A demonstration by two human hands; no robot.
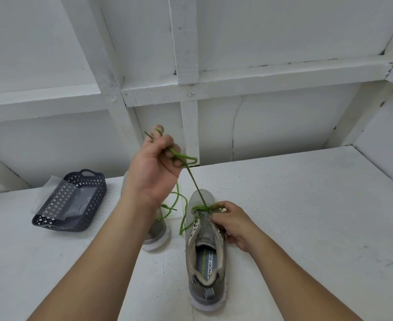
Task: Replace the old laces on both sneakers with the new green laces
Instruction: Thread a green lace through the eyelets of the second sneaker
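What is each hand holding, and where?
Left hand grips the green lace near its free end, pulled taut. Right hand holds the sneaker at its eyelets.

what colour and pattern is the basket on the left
Dark navy basket with a perforated diamond-hole pattern in its walls; it shows best in the head view.

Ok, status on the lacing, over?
Left hand raised, gripping green lace taut. Right hand pinching lace at near sneaker, only lowest eyelets threaded. Second sneaker behind left arm, nothing blocking.
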